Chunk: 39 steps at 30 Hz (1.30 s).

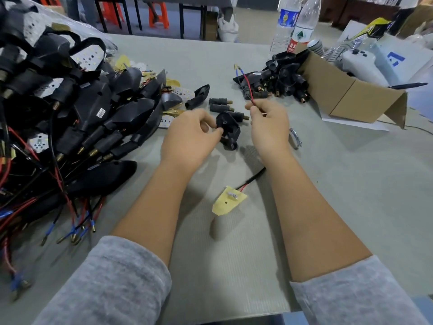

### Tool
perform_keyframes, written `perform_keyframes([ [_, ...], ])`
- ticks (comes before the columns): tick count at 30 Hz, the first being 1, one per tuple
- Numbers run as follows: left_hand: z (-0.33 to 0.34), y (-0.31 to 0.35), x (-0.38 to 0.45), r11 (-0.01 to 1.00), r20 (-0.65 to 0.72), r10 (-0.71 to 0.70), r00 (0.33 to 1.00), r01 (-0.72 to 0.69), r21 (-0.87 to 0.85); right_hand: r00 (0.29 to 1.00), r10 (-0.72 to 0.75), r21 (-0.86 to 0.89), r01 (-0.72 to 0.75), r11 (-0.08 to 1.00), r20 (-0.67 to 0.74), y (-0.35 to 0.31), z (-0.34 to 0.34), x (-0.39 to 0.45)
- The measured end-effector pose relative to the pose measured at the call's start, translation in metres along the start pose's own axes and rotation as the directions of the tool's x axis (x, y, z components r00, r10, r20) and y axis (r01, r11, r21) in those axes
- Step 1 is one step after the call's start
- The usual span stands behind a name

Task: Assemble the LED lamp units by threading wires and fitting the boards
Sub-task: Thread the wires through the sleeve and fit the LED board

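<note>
My left hand [191,134] grips a black lamp housing [229,130] just above the table, thumb and fingers on its left side. My right hand [269,123] pinches a red and black wire pair [246,85] whose terminal tips point up and away. That cable runs down under my right wrist and comes out as a black lead [254,177]. The lead ends at a yellow-backed LED board [229,201] lying flat between my forearms.
A large heap of assembled black lamp units with wires [70,118] fills the left. Three loose black threaded stems [222,106] lie beyond the housing. More housings [281,83] spill beside a cardboard box [351,95] at right. Two water bottles [297,24] stand behind.
</note>
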<state>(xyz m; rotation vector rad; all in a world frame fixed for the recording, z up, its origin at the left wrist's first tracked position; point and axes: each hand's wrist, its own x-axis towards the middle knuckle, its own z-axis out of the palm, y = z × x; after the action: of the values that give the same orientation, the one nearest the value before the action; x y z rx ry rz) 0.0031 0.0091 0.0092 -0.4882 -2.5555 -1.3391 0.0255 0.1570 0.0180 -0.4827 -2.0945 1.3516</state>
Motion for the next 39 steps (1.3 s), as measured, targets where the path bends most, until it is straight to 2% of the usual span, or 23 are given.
perform_keyframes([
  [2,0.001,0.003,0.002,0.992,-0.061,0.124,0.990,-0.123,0.020,1.000,-0.002,0.029,0.002,1.000,0.028,-0.001,0.002,0.000],
  [3,0.002,0.004,0.002,0.981,-0.046,0.190,0.981,-0.188,0.036,0.999,-0.010,0.042,0.009,0.999,0.033,-0.001,0.003,-0.001],
  [5,0.004,0.002,0.004,0.956,0.067,0.281,0.957,-0.285,0.067,0.999,-0.029,0.066,0.027,0.997,0.040,-0.002,0.004,-0.003],
  [8,0.010,-0.002,0.006,0.938,0.242,0.267,0.933,-0.309,0.155,0.996,-0.056,0.065,0.052,0.997,0.065,-0.002,0.003,-0.004],
  [10,0.014,-0.006,0.007,0.927,0.292,0.224,0.930,-0.296,0.230,0.996,-0.041,0.056,0.037,0.998,0.078,-0.002,0.003,-0.005],
  [12,0.015,-0.009,0.007,0.934,0.287,0.191,0.939,-0.263,0.240,0.995,-0.011,0.030,0.008,1.000,0.102,-0.003,0.004,-0.006],
  [16,0.018,-0.007,0.002,0.974,0.166,0.104,0.981,-0.135,0.184,0.977,0.103,0.117,-0.126,0.985,0.187,-0.007,0.005,-0.008],
  [19,0.018,-0.008,0.003,0.977,0.131,0.060,0.990,-0.085,0.195,0.957,0.131,0.165,-0.178,0.970,0.258,-0.010,0.007,-0.012],
  [24,0.017,-0.007,0.000,0.968,0.111,0.115,0.987,-0.137,0.211,0.963,0.106,0.100,-0.134,0.986,0.246,-0.010,0.011,-0.013],
  [28,0.011,-0.006,-0.001,0.950,0.131,0.115,0.985,-0.148,0.275,0.966,0.139,0.182,-0.181,0.967,0.220,-0.011,0.009,-0.012],
  [32,0.004,-0.009,0.002,0.946,0.120,0.060,0.991,-0.095,0.311,0.963,0.127,0.256,-0.188,0.948,0.236,-0.012,0.005,-0.014],
  [36,0.001,-0.002,0.001,0.972,0.070,-0.067,0.995,0.049,0.231,0.955,0.129,0.211,-0.189,0.959,0.269,-0.012,0.002,-0.014],
  [39,0.000,0.002,-0.001,0.982,0.019,-0.053,0.998,0.049,0.181,0.956,0.105,0.156,-0.152,0.976,0.275,-0.012,0.003,-0.014],
])
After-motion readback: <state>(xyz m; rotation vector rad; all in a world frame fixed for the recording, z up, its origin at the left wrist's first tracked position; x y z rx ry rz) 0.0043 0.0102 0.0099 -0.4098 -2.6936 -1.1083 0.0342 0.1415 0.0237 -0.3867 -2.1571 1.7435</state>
